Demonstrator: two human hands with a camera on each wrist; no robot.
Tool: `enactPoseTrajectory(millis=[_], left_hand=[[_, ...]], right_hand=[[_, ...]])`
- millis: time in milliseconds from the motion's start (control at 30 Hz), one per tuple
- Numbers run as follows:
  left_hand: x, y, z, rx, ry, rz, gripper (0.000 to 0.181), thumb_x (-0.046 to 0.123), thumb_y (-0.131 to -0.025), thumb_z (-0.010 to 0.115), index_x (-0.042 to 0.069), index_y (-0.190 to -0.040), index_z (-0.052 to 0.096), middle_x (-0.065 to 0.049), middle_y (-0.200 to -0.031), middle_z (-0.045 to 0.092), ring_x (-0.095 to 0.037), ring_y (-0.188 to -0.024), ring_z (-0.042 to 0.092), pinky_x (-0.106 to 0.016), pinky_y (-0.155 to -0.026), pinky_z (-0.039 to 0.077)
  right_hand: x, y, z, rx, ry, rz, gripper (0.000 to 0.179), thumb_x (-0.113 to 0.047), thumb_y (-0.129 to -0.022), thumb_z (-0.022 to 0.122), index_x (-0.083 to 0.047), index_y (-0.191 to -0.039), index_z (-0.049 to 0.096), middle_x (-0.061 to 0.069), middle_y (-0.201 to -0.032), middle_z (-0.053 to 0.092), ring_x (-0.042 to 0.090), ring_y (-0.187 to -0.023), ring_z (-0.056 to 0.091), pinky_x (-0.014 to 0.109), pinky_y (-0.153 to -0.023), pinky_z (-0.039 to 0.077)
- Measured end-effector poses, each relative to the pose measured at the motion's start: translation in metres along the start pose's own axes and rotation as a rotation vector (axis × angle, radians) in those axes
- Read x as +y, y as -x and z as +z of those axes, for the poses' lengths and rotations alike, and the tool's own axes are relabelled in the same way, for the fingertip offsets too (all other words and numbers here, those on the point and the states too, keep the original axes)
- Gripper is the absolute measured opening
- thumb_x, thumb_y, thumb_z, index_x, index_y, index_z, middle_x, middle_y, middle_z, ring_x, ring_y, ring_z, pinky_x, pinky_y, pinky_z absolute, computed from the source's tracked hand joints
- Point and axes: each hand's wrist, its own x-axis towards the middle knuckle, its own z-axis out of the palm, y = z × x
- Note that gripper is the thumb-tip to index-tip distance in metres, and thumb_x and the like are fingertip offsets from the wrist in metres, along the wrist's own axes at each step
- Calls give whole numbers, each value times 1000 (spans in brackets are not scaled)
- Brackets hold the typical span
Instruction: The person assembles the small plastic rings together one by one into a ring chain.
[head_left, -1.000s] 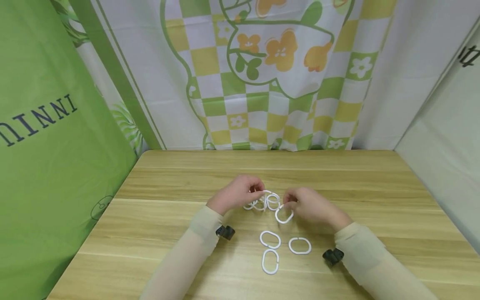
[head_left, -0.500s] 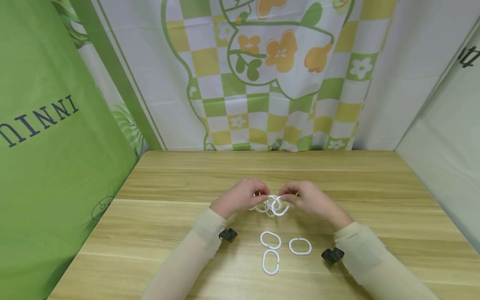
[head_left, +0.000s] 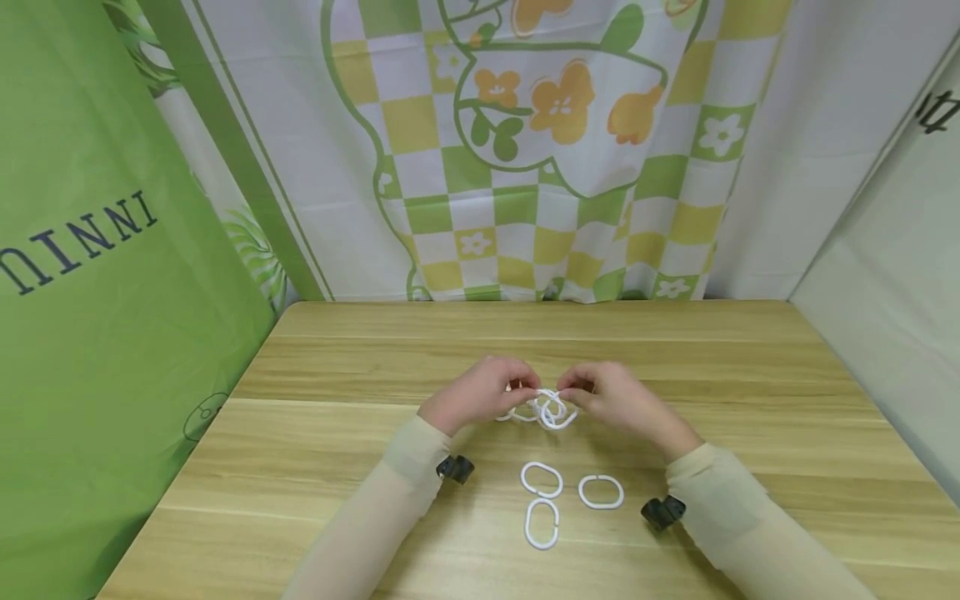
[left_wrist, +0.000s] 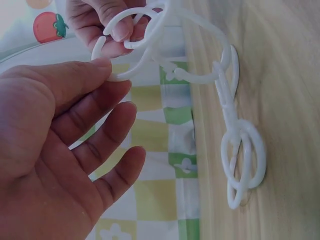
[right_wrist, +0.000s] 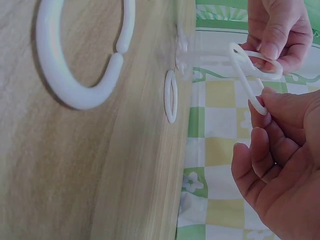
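Over the middle of the table my two hands meet, fingertips close together. My left hand point(head_left: 483, 393) pinches an open-ended white plastic chain link point(left_wrist: 122, 77) between thumb and index finger, its other fingers loosely bent. Joined links trail from there, and several point(left_wrist: 245, 157) lie bunched on the tabletop. My right hand point(head_left: 621, 406) pinches another white link point(right_wrist: 244, 82) with thumb and index finger. That link crosses the left one; whether they are hooked cannot be told. Nearer the person lie loose links: an upper one point(head_left: 542, 481), a lower one point(head_left: 542, 523) and a right one point(head_left: 600, 492).
The wooden table point(head_left: 360, 358) reaches back to a checkered, flower-patterned curtain point(head_left: 555, 208). Green fabric point(head_left: 112, 350) hangs at the left, and a pale sheet point(head_left: 892, 258) at the right. Small black cameras sit on both wrists.
My right hand has brought its link up and left against the chain at my left hand, which shifted slightly right. Over the last half second the links turned a little. The loose links stayed put.
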Motion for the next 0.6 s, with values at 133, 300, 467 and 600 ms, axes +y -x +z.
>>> enactPoseTrajectory(millis=[133, 300, 467, 600], left_hand=[[-2, 2, -4, -45, 74, -2, 12, 12, -93, 68, 7, -103, 71, 7, -88, 65, -7, -79, 59, -22, -68, 50], [-4, 4, -3, -75, 154, -14, 16, 19, -93, 69, 7, -104, 70, 3, -84, 68, -7, -73, 60, -23, -63, 50], [-4, 4, 0, -40, 129, -66, 13, 24, -97, 63, 13, -99, 69, 2, -81, 66, -8, -67, 57, -23, -61, 49], [-6, 2, 0, 7, 87, -83, 11, 22, -98, 62, 13, -99, 69, 8, -77, 62, -7, -69, 56, -23, -64, 48]], right_hand=[[-1, -1, 2, 19, -4, 23, 4, -9, -92, 68, -9, -94, 71, 2, -85, 69, 11, -74, 58, 30, -66, 49], [-3, -3, 4, 67, -26, 33, 4, -9, -92, 69, -9, -95, 71, 2, -85, 68, 12, -73, 57, 29, -64, 48], [-6, -4, 8, 98, -95, 54, 8, -10, -92, 69, -7, -100, 69, 2, -86, 68, 12, -72, 59, 27, -62, 51], [-8, -3, 7, 106, -159, 84, 11, -6, -91, 69, -4, -102, 68, 7, -88, 68, 15, -75, 61, 28, -65, 53]])
